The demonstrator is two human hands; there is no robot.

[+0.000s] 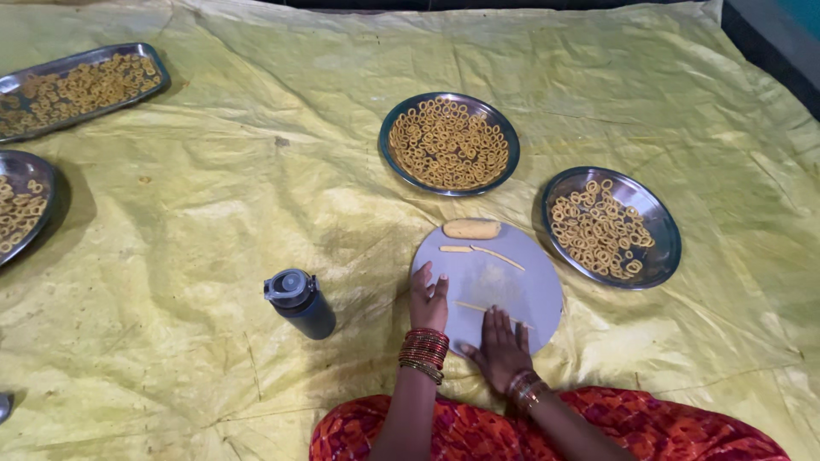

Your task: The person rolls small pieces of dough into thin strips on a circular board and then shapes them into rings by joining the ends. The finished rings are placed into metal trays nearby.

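Note:
A round grey board lies on the yellow sheet in front of me. My right hand presses flat on its near part, over a thin rolled strand of dough. My left hand rests at the board's left edge, fingers together, holding nothing. At the far edge of the board sits a thick dough log, and just below it a partly rolled strand. Red bangles circle both wrists.
Two round steel plates of dough rings stand beyond the board, one at centre and one at right. A steel tray and another plate with rings sit far left. A dark blue bottle stands left of my hands.

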